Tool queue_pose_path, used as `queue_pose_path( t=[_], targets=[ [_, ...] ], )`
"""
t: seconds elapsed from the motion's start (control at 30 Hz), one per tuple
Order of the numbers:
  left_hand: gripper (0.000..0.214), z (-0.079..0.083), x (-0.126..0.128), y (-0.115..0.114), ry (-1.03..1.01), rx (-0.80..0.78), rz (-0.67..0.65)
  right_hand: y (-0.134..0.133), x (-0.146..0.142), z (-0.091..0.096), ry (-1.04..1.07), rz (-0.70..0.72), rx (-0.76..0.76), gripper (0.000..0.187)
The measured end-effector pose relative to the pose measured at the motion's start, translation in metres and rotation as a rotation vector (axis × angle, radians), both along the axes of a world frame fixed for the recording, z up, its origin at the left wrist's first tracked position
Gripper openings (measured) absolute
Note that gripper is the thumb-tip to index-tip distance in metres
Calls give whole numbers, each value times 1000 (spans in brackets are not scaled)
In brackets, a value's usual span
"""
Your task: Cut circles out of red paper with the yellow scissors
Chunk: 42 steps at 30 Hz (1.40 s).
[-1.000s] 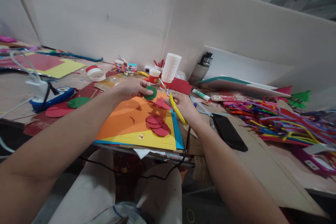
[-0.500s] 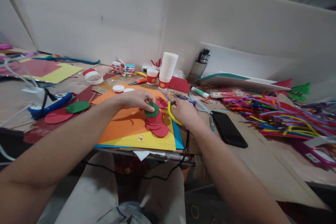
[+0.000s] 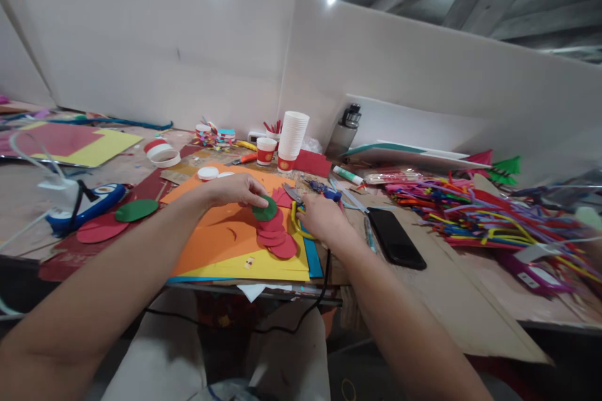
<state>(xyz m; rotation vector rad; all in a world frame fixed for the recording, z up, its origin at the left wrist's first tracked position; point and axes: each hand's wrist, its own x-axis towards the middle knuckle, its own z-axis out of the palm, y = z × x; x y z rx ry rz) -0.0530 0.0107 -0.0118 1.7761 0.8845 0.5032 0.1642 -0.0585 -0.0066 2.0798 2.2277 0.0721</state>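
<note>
My left hand [image 3: 234, 189] pinches a small green paper circle [image 3: 264, 208] and holds it over a pile of red paper circles [image 3: 275, 237]. These lie on an orange sheet [image 3: 216, 235] stacked on yellow and blue sheets. My right hand [image 3: 320, 219] is closed on yellow-handled scissors [image 3: 296, 218], lowered onto the sheets just right of the red circles. Red paper scraps [image 3: 281, 198] lie behind the circles.
A black phone [image 3: 394, 237] lies right of my right hand, with a heap of coloured pipe cleaners [image 3: 489, 216] beyond. A stack of white cups [image 3: 291, 138], a grey bottle [image 3: 341, 130] and a glue stick [image 3: 348, 175] stand behind. A larger green circle [image 3: 136, 210] lies left.
My left hand brought the green circle toward me, down over the red circles. My right hand lowered the scissors from upright to the sheets. The camera tilted up a little.
</note>
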Motion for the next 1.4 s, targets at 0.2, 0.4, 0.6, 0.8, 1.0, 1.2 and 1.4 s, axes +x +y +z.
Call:
queue_pose_path(
  t=[0.2, 0.4, 0.6, 0.8, 1.0, 1.2, 1.4],
  targets=[
    [23, -2, -6, 9, -82, -76, -47, 15, -5, 12, -17, -8, 105, 40],
    [24, -6, -9, 16, -76, -118, 19, 59, -16, 12, -3, 18, 138, 38],
    [22, -6, -12, 29, -471, -123, 439, 89, -21, -7, -17, 25, 43, 32],
    [15, 5, -13, 30, -847, -208, 679, 90, -16, -3, 5, 49, 90, 31],
    [15, 7, -11, 29, -890, -222, 698, 73, -41, 4, 58, 262, 69, 35],
    [18, 4, -11, 31, -865, -205, 686, 56, -77, -6, 1, 318, -37, 34],
    [18, 1, -13, 34, -876, -199, 685, 69, -80, -8, 57, 269, 7, 34]
  ],
)
